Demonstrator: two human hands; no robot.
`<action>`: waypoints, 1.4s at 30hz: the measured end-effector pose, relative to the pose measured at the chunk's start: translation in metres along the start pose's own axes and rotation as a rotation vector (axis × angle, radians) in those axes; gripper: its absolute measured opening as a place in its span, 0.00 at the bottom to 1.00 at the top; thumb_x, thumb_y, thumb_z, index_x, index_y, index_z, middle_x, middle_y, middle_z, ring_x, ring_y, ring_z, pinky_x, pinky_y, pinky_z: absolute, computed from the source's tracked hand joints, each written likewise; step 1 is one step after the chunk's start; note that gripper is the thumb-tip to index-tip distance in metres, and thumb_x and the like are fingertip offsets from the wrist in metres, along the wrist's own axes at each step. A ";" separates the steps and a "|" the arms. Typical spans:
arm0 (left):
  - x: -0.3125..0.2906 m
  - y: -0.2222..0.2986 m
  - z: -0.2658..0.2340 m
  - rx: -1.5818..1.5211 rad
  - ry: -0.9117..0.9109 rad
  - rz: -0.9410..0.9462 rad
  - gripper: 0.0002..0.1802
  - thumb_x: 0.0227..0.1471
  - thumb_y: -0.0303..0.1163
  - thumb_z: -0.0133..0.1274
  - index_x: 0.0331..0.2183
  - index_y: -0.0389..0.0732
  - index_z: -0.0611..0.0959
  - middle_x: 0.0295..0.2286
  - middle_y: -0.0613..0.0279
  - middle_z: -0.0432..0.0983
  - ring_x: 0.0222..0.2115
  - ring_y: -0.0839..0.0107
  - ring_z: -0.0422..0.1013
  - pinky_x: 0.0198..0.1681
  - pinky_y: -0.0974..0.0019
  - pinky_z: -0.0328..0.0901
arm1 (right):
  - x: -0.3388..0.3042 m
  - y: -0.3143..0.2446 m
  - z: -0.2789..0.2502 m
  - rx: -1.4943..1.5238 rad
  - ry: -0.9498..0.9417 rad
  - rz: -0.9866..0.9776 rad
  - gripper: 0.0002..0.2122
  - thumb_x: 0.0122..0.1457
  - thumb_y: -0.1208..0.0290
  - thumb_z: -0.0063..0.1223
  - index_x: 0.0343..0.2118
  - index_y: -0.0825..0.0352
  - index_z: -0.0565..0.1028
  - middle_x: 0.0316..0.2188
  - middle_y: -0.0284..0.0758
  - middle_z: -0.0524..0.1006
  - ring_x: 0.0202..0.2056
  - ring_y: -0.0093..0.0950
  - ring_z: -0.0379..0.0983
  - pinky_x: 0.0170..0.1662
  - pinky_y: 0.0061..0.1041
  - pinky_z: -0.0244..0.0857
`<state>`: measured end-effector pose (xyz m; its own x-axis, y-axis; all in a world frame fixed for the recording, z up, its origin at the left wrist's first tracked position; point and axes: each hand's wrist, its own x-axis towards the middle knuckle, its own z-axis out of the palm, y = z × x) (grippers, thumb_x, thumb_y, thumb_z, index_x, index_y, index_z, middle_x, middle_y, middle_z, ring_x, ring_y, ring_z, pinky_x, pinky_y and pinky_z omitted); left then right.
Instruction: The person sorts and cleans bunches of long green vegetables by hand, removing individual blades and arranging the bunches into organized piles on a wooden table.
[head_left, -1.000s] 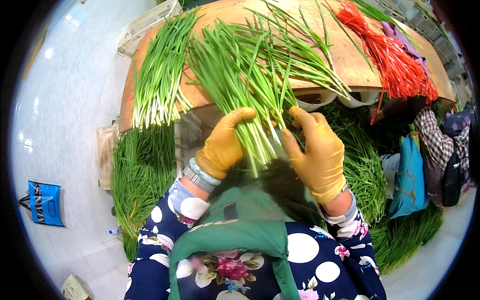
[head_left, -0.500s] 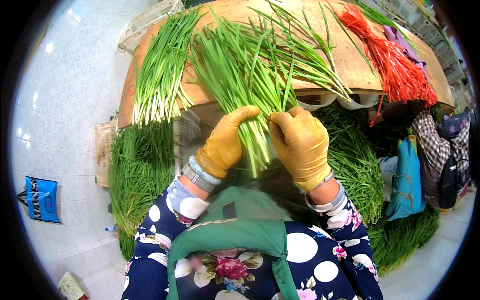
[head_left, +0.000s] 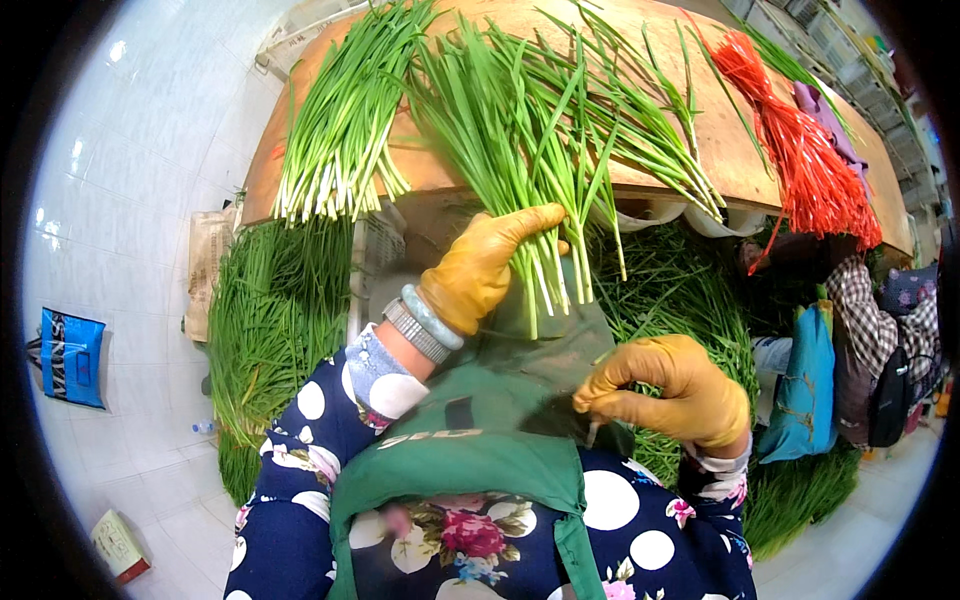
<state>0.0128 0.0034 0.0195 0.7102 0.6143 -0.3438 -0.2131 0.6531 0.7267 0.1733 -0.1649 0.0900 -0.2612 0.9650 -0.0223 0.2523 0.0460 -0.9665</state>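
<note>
Stems [head_left: 541, 283] in left hand [head_left: 476, 272] beyond table edge [head_left: 440, 186]

Stalks [head_left: 512, 140] are green, gloves [head_left: 476, 272] yellow, strips [head_left: 800, 150] red, sleeves [head_left: 306, 455] white-dotted navy.

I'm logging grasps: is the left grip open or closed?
Closed: the left grip holds green stalks, thumb across them, pale ends below.

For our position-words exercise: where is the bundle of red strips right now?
In the head view, the bundle of red strips lies on the wooden table, toward the right, beside the purple cloth.
</note>
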 end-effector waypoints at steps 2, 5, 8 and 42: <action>0.001 -0.001 -0.001 -0.013 0.005 0.004 0.13 0.53 0.29 0.57 0.41 0.34 0.80 0.33 0.58 0.79 0.31 0.69 0.77 0.36 0.69 0.74 | -0.008 0.010 -0.003 -0.373 0.103 0.071 0.07 0.54 0.74 0.57 0.36 0.65 0.78 0.26 0.39 0.76 0.26 0.35 0.75 0.29 0.29 0.69; 0.002 0.002 0.005 -0.041 0.002 -0.021 0.12 0.54 0.29 0.56 0.40 0.35 0.80 0.31 0.58 0.80 0.30 0.69 0.78 0.34 0.69 0.75 | 0.002 0.025 -0.002 -0.810 0.517 -0.008 0.12 0.53 0.73 0.57 0.41 0.62 0.76 0.23 0.38 0.73 0.24 0.37 0.73 0.27 0.32 0.67; 0.004 0.003 0.007 -0.030 -0.022 -0.029 0.11 0.54 0.29 0.55 0.40 0.35 0.80 0.30 0.59 0.80 0.29 0.70 0.78 0.33 0.68 0.75 | 0.035 0.016 0.007 -0.769 0.660 -0.134 0.06 0.51 0.70 0.60 0.31 0.61 0.74 0.24 0.36 0.72 0.24 0.37 0.72 0.25 0.33 0.65; 0.027 -0.026 -0.052 0.220 -0.140 0.207 0.15 0.58 0.26 0.48 0.46 0.29 0.75 0.41 0.51 0.77 0.41 0.63 0.75 0.49 0.63 0.71 | 0.076 0.054 0.017 -0.291 0.712 -0.122 0.06 0.47 0.77 0.56 0.30 0.67 0.73 0.25 0.39 0.70 0.28 0.37 0.70 0.33 0.31 0.66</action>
<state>0.0025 0.0255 -0.0397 0.7552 0.6477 -0.1012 -0.2239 0.4000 0.8888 0.1509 -0.0938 0.0316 0.3334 0.8776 0.3446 0.5205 0.1334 -0.8434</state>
